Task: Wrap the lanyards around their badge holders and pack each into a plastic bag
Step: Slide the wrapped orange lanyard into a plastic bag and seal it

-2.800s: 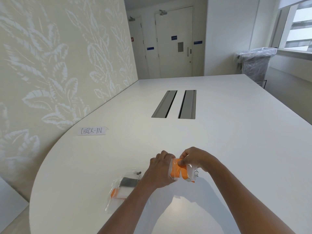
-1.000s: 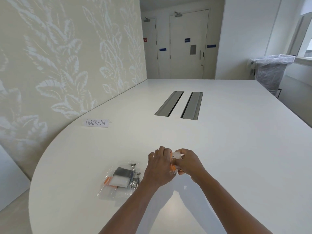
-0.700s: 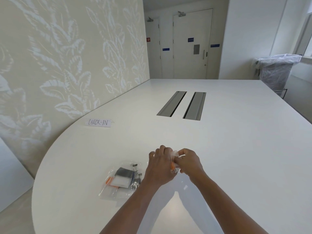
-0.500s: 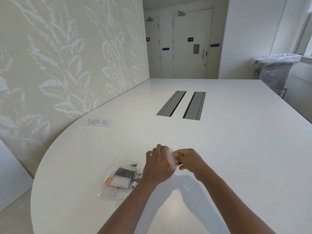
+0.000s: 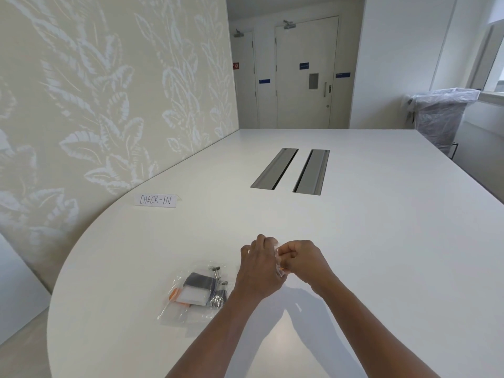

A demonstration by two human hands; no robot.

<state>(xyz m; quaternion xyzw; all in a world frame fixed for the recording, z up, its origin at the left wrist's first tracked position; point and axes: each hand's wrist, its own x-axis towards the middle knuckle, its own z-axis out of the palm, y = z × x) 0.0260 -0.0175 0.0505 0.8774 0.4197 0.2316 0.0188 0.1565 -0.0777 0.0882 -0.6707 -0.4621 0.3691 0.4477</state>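
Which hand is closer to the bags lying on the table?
The left hand. It is just right of the packed plastic bags lying on the table. The right hand is farther right, beyond the left hand; both grip a small bag.

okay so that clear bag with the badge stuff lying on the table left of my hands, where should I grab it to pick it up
Probably pinch the clear bag at its near-left corner, coming from the left. There the plastic lies flat and looks empty, while the contents bunch toward the far right, next to your left hand.

Both hands, left hand (image 5: 260, 268) and right hand (image 5: 301, 259), have closed over the orange bundle (image 5: 280, 264), now nearly hidden.
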